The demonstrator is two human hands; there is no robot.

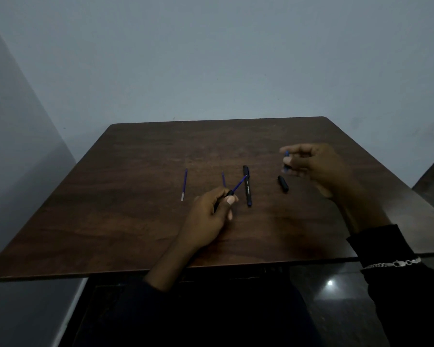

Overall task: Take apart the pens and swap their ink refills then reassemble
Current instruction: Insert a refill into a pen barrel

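Observation:
My left hand (211,214) grips a black pen barrel (229,193) near the table's middle, and a blue refill (240,184) sticks out of its top end, pointing up and right. My right hand (316,166), blurred, pinches a small blue pen piece (287,156) above the table at the right. A black pen body with white lettering (247,186) lies just right of my left hand. A short black cap (283,184) lies below my right hand. One loose blue refill (184,184) lies to the left, and another (223,179) pokes out behind my left hand.
The dark wooden table (135,221) stands against a pale blue-grey wall. Its near edge runs just above my lap. A silver bracelet (396,263) sits over my right dark sleeve. A shiny dark floor shows at the lower right.

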